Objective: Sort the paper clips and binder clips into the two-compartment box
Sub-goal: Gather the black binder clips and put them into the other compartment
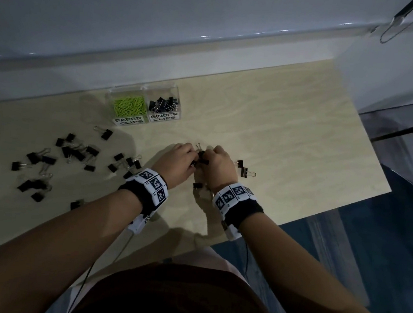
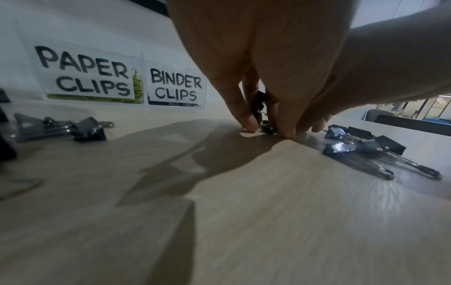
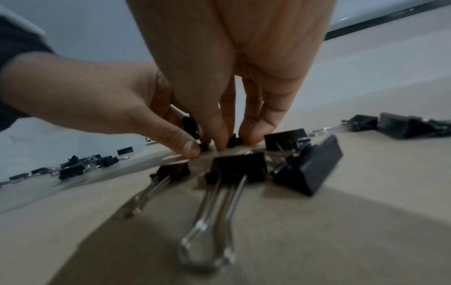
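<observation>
Both grips are closing together over a knot of small black steel binder clips [image 1: 201, 157] on the pale wooden worktop [image 1: 291, 139]: the left hand [image 1: 178, 162] and right hand [image 1: 218, 166] are each pinching clips with curled fingertips [image 3: 190, 147]. More black clips are lying scattered to the left [image 1: 73, 153], well apart from the clear two-compartment box [image 1: 144, 106], whose right compartment is already holding some. These clips are looking light, stiff and slick, their wire handles prone to tangling; pinching the folded black body seems surest.
</observation>
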